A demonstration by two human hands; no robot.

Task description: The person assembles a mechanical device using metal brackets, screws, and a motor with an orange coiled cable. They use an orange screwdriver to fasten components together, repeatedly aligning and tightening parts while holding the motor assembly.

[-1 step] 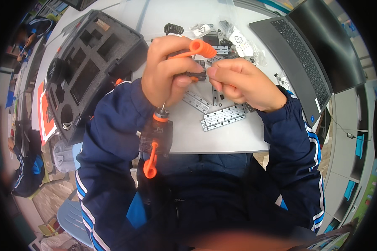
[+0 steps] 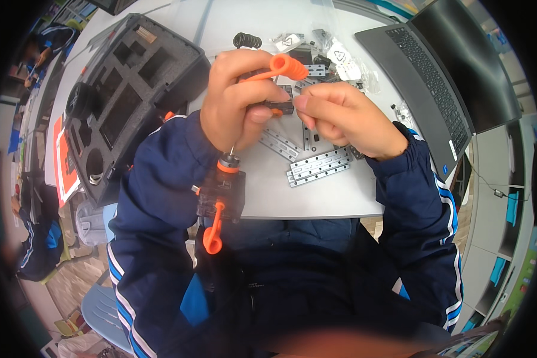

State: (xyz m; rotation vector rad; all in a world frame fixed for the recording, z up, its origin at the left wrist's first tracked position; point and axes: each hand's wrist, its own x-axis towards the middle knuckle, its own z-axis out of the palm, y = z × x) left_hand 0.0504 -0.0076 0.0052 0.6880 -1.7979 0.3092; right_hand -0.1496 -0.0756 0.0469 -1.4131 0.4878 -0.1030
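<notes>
My left hand (image 2: 235,98) is closed around a narrow dark piece (image 2: 280,105), thumb and fingers pinching it. An orange coiled cable (image 2: 289,67) loops above the same hand. Below its wrist hangs a dark box-shaped module (image 2: 222,194) with an orange ring, a thin metal rod (image 2: 233,147) on top and a second orange coil (image 2: 213,240). At the right end of the dark piece, my right hand (image 2: 353,116) has thumb and forefinger pressed together; anything between them is hidden. Slotted metal plates (image 2: 319,167) lie on the table beneath my hands.
An open dark case (image 2: 125,101) with cut-out foam stands at left. On the right sits an open laptop (image 2: 423,83). Small bags and loose parts (image 2: 340,56) cover the table's far middle, near a black coil (image 2: 247,40). The table's front edge (image 2: 307,218) is close to my body.
My left hand has shifted very slightly, and a little more of the narrow dark piece shows. The hanging module has swung marginally. My right hand keeps its pinch.
</notes>
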